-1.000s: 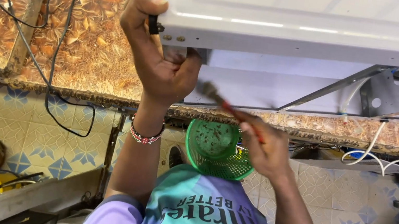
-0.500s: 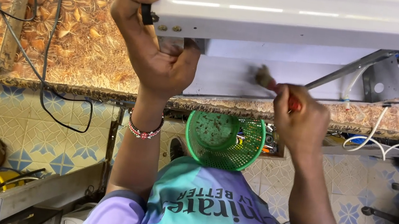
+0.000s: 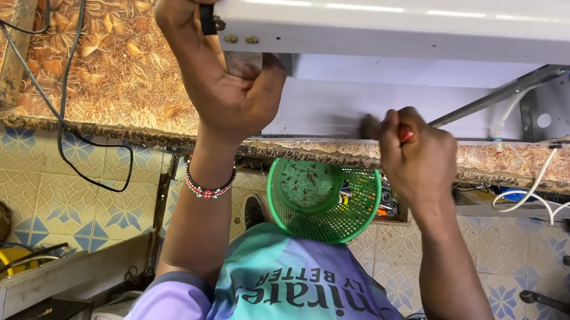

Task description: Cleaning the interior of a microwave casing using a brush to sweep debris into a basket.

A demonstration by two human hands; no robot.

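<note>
**On the worktop: white metal casing and a red-handled tool**

On the worktop (image 3: 108, 81) lies the white metal casing (image 3: 434, 17), and we clench its corner with our left hand (image 3: 226, 76). Our right hand (image 3: 418, 153) is closed around a red-handled tool (image 3: 405, 133), its tip at the casing's underside. A green basket (image 3: 320, 199) sits below, near white wires (image 3: 536, 190).

White appliance casing (image 3: 434, 17) runs off top and right edges. Red-handled tool (image 3: 403, 133) mostly buried in right hand (image 3: 420, 161); its tip is motion-blurred, type indeterminate.
</note>
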